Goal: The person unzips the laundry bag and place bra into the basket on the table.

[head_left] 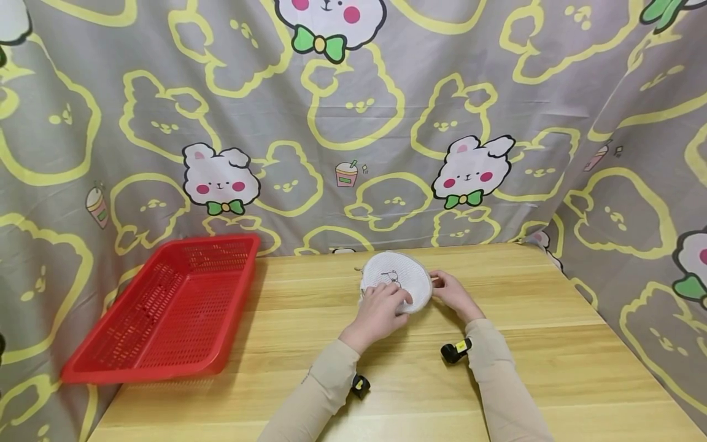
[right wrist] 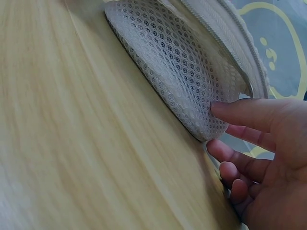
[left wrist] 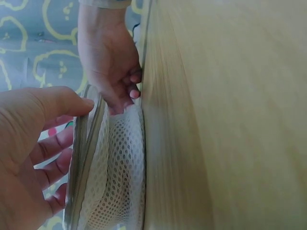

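Observation:
A round white mesh laundry bag [head_left: 417,276] with a small dark print on its lid stands on the table. A zip [left wrist: 81,163] runs around its upper side. From above, my left hand [head_left: 381,310] rests on the lid with loosely bent fingers, and its thumb lies by the zipped rim in the left wrist view. At the bag's right side, my right hand [head_left: 453,293] pinches the mesh wall [right wrist: 182,81]: the thumb presses the near face and the index finger goes behind it. The right hand's other fingers curl beside the bag's lower edge.
A red plastic basket [head_left: 218,362] with slotted walls stands at the left of the wooden table [head_left: 309,356]. A patterned curtain [head_left: 309,123] hangs right behind the table's far edge and along its right side. Small black cameras [head_left: 456,351] sit at both wrists.

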{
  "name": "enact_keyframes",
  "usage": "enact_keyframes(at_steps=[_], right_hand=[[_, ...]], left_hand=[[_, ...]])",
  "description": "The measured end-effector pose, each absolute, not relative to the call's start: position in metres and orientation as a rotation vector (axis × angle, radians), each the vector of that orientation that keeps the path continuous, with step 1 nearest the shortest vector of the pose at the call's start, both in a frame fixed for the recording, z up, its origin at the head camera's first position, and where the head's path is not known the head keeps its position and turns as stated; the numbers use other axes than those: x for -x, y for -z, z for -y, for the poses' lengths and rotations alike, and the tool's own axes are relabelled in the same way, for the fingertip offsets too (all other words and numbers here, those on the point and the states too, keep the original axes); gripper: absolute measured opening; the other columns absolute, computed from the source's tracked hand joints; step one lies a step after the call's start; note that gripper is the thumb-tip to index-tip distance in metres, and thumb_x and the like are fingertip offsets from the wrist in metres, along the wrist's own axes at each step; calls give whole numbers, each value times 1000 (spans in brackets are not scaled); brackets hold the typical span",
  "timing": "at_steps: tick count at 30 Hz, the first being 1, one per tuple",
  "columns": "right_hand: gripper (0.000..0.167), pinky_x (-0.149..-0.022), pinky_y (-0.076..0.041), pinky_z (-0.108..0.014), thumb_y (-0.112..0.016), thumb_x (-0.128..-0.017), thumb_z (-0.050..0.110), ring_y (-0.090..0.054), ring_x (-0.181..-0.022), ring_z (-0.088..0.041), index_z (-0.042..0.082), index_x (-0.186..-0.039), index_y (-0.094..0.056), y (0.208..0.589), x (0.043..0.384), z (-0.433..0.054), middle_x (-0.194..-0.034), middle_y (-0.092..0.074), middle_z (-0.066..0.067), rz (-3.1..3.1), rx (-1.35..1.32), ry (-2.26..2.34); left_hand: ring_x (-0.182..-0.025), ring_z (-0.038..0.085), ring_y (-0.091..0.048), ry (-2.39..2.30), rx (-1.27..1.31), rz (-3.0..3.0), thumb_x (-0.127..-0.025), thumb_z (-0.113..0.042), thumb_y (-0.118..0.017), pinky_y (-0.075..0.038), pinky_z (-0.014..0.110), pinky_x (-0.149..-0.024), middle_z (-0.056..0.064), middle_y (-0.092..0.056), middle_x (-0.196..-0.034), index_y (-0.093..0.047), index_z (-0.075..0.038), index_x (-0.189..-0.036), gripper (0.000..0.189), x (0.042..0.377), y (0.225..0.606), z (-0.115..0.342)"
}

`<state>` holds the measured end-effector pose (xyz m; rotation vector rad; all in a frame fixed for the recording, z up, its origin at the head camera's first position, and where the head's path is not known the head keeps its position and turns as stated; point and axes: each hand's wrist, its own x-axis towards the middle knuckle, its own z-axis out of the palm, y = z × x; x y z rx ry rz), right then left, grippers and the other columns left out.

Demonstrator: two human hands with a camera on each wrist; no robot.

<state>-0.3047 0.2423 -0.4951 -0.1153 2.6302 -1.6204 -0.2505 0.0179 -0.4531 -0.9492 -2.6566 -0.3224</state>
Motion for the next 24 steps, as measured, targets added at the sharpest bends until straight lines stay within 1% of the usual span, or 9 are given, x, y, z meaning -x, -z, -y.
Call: enact_keyframes(at_steps=[6, 12, 18, 24], right_hand=[[40, -74, -44, -27, -61, -89, 5, -54, -89, -17, -4, -127, -54, 495, 305, -243, -103, -62, -19, -2627, 101, 1619], [39, -73, -43, -27, -61, -90, 6, -55, -91, -19, -4, -127, -54, 495, 304, -243, -105, -62, -20, -2633, 98, 1607], [38, -69, -42, -28, -61, -90, 7, -53, -88, -19, -3, -126, -56, 494, 304, -242, -102, -62, -19, -2652, 80, 1589], [38, -65, -41, -27, -62, -89, 6, -51, -83, -17, -3, -125, -56, 494, 304, -240, -100, -62, -17, -2654, 57, 1581]], left_hand=[[-84, 9, -55, 341, 944, 2635, -83, -30, -70, -37, 26, -72, -13, -61, -89, -66, -27, -97, 15, 252, 453, -18], [-81, 7, -57, 410, 935, 2609, -82, -29, -70, -36, 24, -70, -14, -66, -85, -68, -25, -92, 10, 254, 450, -17], [-79, 9, -58, 540, 922, 2590, -82, -23, -69, -38, 25, -69, -11, -67, -82, -70, -22, -87, 6, 255, 444, -16], [-79, 8, -57, 712, 908, 2580, -82, -21, -69, -43, 23, -74, -9, -66, -80, -69, -20, -86, 4, 259, 441, -13]])
